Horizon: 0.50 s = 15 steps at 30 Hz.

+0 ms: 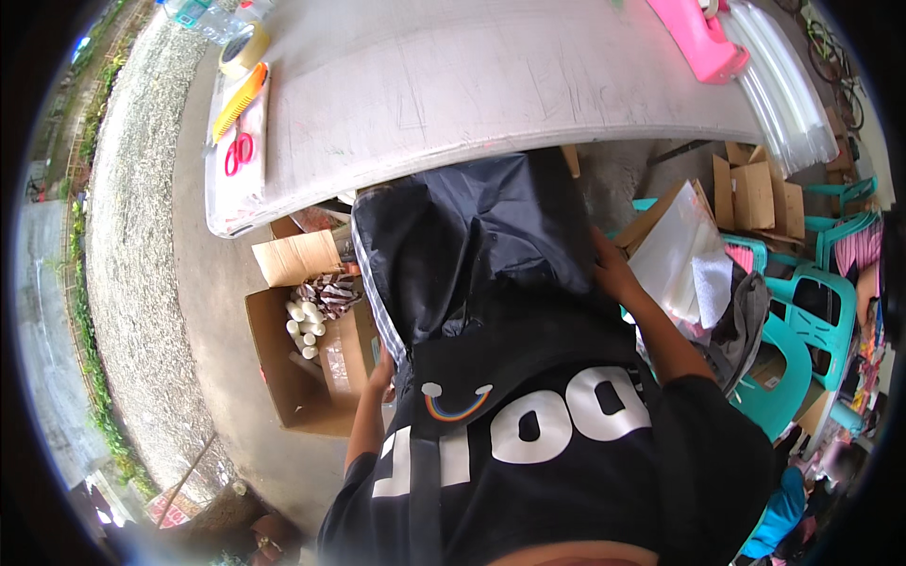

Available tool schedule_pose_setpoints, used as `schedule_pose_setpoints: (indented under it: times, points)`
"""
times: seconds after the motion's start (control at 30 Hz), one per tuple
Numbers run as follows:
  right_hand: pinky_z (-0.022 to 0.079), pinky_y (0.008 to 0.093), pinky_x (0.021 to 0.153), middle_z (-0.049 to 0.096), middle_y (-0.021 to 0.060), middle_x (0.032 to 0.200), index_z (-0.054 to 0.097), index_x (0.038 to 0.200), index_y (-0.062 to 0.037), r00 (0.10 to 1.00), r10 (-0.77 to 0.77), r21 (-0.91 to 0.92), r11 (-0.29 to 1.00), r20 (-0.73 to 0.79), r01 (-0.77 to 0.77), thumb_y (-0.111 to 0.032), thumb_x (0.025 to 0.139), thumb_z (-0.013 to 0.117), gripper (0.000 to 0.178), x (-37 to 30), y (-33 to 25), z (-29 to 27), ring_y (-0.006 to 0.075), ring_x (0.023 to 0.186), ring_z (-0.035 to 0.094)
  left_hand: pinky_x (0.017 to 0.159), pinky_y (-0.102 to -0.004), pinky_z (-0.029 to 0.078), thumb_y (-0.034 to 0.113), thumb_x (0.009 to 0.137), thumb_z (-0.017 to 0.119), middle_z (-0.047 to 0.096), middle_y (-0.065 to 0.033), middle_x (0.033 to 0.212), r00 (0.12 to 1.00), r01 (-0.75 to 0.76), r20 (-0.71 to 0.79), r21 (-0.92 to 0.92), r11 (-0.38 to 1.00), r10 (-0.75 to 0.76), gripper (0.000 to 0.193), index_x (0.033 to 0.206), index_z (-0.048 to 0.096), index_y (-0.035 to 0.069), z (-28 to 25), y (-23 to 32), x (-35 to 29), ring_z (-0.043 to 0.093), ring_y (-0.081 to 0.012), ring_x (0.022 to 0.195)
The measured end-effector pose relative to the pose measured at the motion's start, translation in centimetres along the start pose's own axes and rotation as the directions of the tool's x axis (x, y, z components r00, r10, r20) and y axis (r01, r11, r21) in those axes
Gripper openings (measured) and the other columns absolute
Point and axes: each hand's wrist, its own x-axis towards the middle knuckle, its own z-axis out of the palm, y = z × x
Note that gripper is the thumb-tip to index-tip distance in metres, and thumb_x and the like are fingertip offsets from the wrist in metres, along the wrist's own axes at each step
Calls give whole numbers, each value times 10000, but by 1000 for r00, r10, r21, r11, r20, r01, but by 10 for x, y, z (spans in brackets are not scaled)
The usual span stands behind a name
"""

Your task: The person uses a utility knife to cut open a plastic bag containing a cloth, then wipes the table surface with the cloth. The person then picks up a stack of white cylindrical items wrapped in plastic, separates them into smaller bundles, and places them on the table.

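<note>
We see a large black fabric bag at the middle of the frame, in front of the person's torso and against the near edge of the grey table. The right hand, right of centre, lies along the bag's right side; the left hand, lower and left of centre, is just beside its silvery left edge. Fingers of both are mostly hidden, so we cannot tell whether either grasps it. An open cardboard box sits at centre left.
</note>
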Motion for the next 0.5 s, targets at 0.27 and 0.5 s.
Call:
schedule_pose_setpoints:
  times: [0.27,0.5]
  points:
    - [452,366,1002,612,182,1278,601,1267,-40,934,198,140,977,-297,-163,-164,942,602,348,0,9,-73,290,1187,595,1099,-576,199,882,815,251,225,-155,1602,900,417,124,-530,739,-418,1074,1570,142,126,10,143,-7,264,-354,1440]
    - [407,325,1058,625,101,1278,591,1289,-38,732,-256,-79,960,-631,268,-144,986,566,322,-14,-204,-213,194,1216,561,1126,-556,220,770,897,237,242,-135,1610,917,-378,-156,-634,675,367,898,1575,211,182,-50,303,-47,205,-404,1471]
